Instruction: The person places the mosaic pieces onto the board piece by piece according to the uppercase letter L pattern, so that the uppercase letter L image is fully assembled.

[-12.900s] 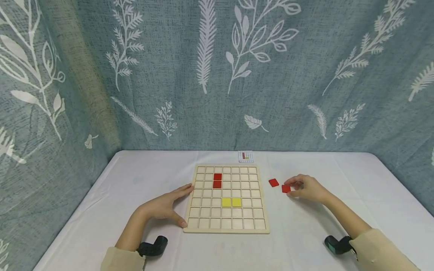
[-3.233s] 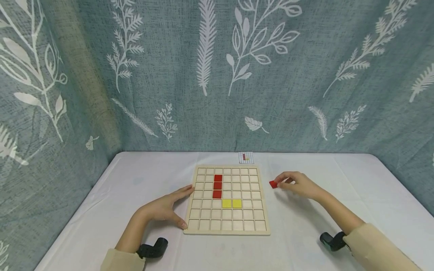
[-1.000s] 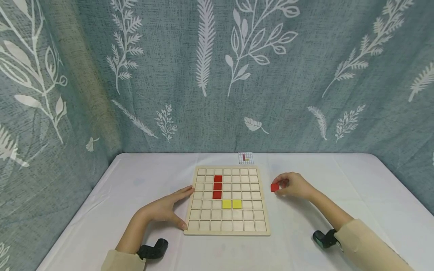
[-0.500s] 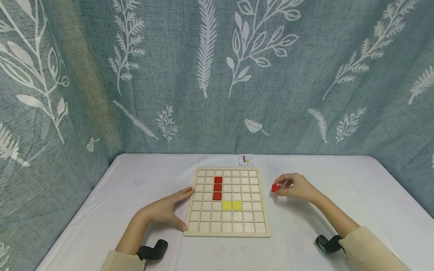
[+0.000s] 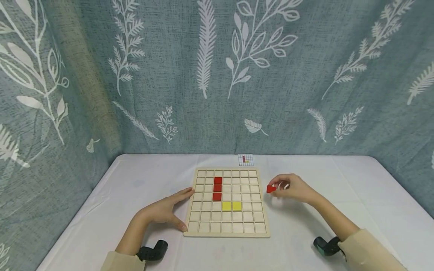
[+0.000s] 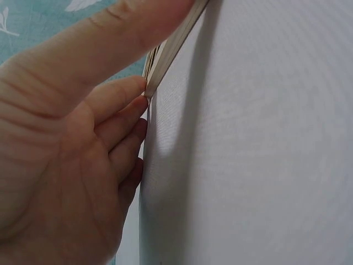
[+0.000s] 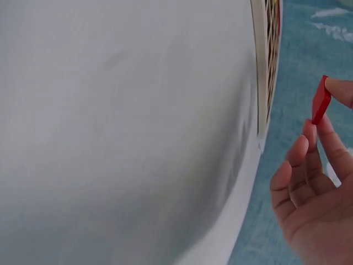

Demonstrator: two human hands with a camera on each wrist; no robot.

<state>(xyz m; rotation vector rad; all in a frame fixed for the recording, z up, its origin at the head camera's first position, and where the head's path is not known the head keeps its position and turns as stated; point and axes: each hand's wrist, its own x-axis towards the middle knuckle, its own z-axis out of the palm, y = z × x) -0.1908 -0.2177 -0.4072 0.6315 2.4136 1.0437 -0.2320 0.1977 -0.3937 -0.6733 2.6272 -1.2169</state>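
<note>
A wooden grid board (image 5: 227, 234) lies in the middle of the table, with three red tiles (image 5: 217, 189) stacked in one column and two yellow tiles (image 5: 231, 206) side by side, lower and to the right. My left hand (image 5: 164, 206) rests against the board's left edge, thumb at the near corner and fingers farther up; the left wrist view has those fingers (image 6: 129, 130) touching the wooden side. Just right of the board, my right hand (image 5: 294, 187) pinches another red tile (image 7: 321, 100) between thumb and fingertips, tilted and held above the cloth.
Behind the board lies a small printed card (image 5: 245, 160) showing a grid with red and yellow squares. The table (image 5: 298, 244) has a white cloth, and a patterned curtain (image 5: 183, 75) hangs along its back. Dark cameras (image 5: 154, 250) sit on both wrists.
A third red tile has joined the column on the board. The right hand has picked up the last loose red tile and moved slightly left with it. The left hand stays put.
</note>
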